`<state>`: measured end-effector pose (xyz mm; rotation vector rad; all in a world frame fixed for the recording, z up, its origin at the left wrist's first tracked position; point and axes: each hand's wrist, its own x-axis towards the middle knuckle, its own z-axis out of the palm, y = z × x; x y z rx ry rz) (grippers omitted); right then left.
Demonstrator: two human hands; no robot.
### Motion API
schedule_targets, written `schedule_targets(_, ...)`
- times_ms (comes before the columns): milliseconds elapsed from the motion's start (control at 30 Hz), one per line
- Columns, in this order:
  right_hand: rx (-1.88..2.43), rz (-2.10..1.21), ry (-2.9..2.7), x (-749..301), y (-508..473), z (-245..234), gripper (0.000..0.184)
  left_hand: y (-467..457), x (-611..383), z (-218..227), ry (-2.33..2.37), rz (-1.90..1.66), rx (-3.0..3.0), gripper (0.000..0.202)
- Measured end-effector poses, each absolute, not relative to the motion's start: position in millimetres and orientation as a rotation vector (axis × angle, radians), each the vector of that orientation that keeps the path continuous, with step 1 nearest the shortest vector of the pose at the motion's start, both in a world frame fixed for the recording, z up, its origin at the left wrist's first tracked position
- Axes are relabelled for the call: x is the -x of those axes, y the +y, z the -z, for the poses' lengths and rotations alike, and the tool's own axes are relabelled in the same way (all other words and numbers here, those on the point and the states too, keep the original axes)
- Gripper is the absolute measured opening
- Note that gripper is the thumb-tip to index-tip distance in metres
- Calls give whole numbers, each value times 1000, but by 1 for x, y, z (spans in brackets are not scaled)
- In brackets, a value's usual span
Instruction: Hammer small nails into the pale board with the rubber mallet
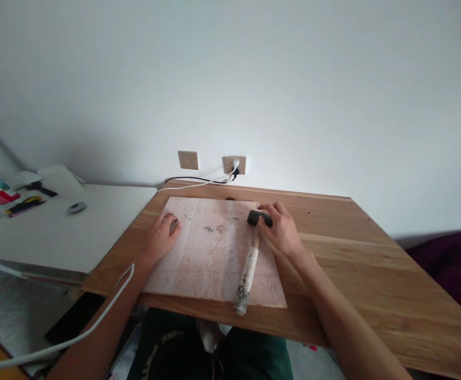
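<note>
White wall (294, 79) behind, bare save for a socket (234, 164) with a plug in it. At far left, pale side table (96, 232) with a yellow tool (25, 205) and other small clutter, well apart from the work. Nearer, white cable (96, 322) trailing across the lower left corner.

Next, wooden desk (353, 253) carrying a pale board (210, 269), laid flat, near edge close to the desk's own. Left hand (161, 238) palm-down on the board's far left corner, fingers apart and loosely bent, gripping nothing. Near mid-board, a few small nails (211, 228) lying loose, between the two hands and touching neither.

Just right of them, hammer (250, 264) lying on the board, black head toward the wall, pale handle running back and poking past the desk's near edge. Right hand (284, 232) closed on the head, thumb above and fingers curled over it, handle left free.

Probably wise here: keep the left palm pressing down to stop any sliding of the board. Lift by the head only slowly, since the long handle looks likely to swing and sweep the nails. Mind the overhanging handle end, easy to knock from below.
</note>
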<state>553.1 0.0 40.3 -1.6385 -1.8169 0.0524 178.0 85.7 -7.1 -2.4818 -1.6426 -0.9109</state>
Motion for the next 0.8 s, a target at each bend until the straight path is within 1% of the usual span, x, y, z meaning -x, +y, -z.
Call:
schedule_targets(133,1857,-69,-2218,-512,-18,-54,29,83,-178,7,-1667,904,2484,24)
schedule_targets(200,1905,-81,-2319,-506,-21,-55,24,83,-178,6,-1667,913,2500,25)
schedule_targets(267,1911,-123,-2301,-510,-20,-54,22,83,-178,6,-1665,922,2511,25)
schedule_targets(367,1871,-228,-2231,-527,-17,-50,26,83,-178,7,-1663,911,2509,24)
schedule_targets(467,1832,-285,-2186,-548,-13,-44,20,83,-178,8,-1678,894,2493,25)
schedule_targets(667,1870,-178,-2114,-573,-2,-34,14,81,-178,6,-1712,856,2481,24)
schedule_targets(800,2017,-176,-2089,-567,-4,-42,18,78,-179,3,-1735,770,2468,24)
